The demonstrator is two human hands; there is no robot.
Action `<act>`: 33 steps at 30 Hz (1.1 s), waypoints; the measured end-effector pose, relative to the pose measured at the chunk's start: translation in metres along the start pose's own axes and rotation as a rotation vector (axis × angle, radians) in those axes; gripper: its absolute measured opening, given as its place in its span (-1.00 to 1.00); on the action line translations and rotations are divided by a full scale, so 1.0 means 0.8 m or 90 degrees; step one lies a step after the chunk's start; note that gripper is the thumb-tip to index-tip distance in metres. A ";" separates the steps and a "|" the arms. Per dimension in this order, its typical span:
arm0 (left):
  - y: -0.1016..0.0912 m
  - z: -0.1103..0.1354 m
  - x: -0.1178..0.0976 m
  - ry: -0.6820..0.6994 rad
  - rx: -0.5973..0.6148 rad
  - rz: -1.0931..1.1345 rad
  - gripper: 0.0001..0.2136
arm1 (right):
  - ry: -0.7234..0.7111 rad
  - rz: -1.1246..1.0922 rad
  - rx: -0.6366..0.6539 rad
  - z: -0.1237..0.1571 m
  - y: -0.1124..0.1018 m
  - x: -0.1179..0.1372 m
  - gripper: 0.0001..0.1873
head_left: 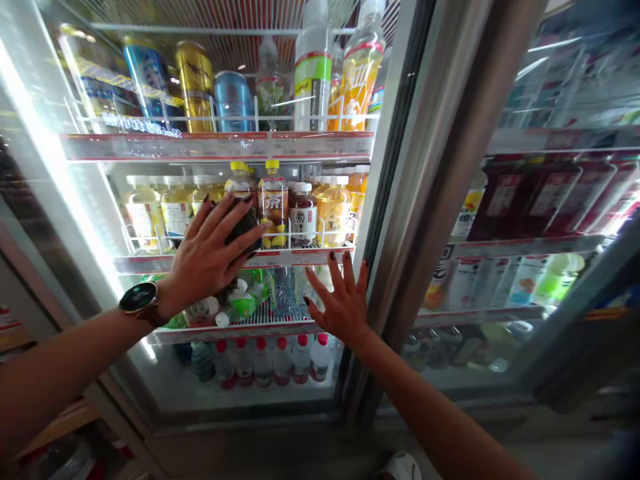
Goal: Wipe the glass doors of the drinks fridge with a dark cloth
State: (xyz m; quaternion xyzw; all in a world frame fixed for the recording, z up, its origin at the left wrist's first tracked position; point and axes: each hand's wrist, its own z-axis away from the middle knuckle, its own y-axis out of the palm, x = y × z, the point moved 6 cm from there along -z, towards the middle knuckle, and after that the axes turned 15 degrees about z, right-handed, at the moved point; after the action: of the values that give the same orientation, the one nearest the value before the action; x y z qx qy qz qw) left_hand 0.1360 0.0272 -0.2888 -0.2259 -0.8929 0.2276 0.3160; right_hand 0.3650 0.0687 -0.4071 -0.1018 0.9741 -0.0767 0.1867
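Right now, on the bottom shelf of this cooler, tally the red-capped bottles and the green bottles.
Red-capped bottles: 6
Green bottle: 1
Total: 7
A dark item at the left end is too hidden to tell, so it is not counted.

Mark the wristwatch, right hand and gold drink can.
Wristwatch (139, 300): head view, on the dial.
Right hand (337, 307): head view, on the back of the hand.
Gold drink can (195, 87): head view, on the can's body.
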 end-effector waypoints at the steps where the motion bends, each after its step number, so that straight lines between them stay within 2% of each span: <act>1: 0.004 0.006 -0.005 -0.015 -0.027 -0.012 -0.36 | 0.001 0.003 -0.003 0.000 0.001 0.000 -0.12; 3: 0.038 0.041 -0.040 0.046 0.006 -0.025 -0.39 | -0.002 0.011 -0.014 0.001 0.001 0.000 -0.12; 6: 0.101 0.118 -0.111 0.268 0.157 0.025 -0.44 | -0.013 0.017 -0.028 -0.001 -0.002 -0.001 -0.12; 8: 0.114 0.152 -0.133 0.380 0.221 0.078 -0.45 | -0.018 0.011 -0.027 -0.002 -0.006 -0.002 -0.12; 10: 0.101 0.154 -0.122 0.426 0.244 0.105 -0.43 | -0.020 0.002 -0.008 -0.003 -0.010 -0.001 -0.12; 12: 0.072 0.128 -0.087 0.402 0.255 0.098 -0.39 | -0.023 -0.005 0.025 -0.003 -0.012 0.006 -0.13; 15: 0.031 0.078 -0.029 0.262 0.248 0.059 -0.31 | -0.048 -0.016 0.052 0.002 -0.008 0.026 -0.16; 17: 0.023 0.065 -0.011 0.161 0.187 0.009 -0.29 | -0.050 -0.012 0.036 0.007 -0.002 0.039 -0.18; 19: 0.035 0.082 -0.021 0.141 0.137 -0.029 -0.33 | -0.036 -0.003 0.018 0.011 0.005 0.046 -0.18; 21: 0.062 0.120 -0.051 0.183 0.146 -0.021 -0.36 | -0.032 -0.004 0.015 0.014 0.011 0.048 -0.16; 24: 0.097 0.182 -0.092 0.263 0.270 0.094 -0.36 | -0.038 -0.011 0.017 0.013 0.009 0.046 -0.17; 26: 0.100 0.205 -0.100 0.314 0.369 0.200 -0.36 | -0.047 -0.010 0.021 0.011 0.005 0.045 -0.17; 28: 0.085 0.206 -0.087 0.363 0.432 0.266 -0.42 | -0.057 -0.013 0.022 0.010 -0.001 0.046 -0.15; 30: 0.059 0.186 -0.056 0.390 0.450 0.281 -0.45 | -0.061 -0.013 0.017 0.009 -0.004 0.046 -0.13; 32: 0.034 0.156 -0.016 0.362 0.453 0.258 -0.42 | -0.061 -0.009 0.011 0.008 -0.004 0.047 -0.11; 33: 0.022 0.140 0.004 0.323 0.429 0.223 -0.39 | -0.060 -0.005 0.007 0.009 -0.004 0.047 -0.11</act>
State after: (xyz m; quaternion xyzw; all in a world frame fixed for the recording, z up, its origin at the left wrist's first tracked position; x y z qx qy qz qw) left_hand 0.0639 0.0136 -0.3751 -0.3069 -0.6116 0.4929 0.5374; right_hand 0.3338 0.0566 -0.4259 -0.1084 0.9634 -0.0778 0.2327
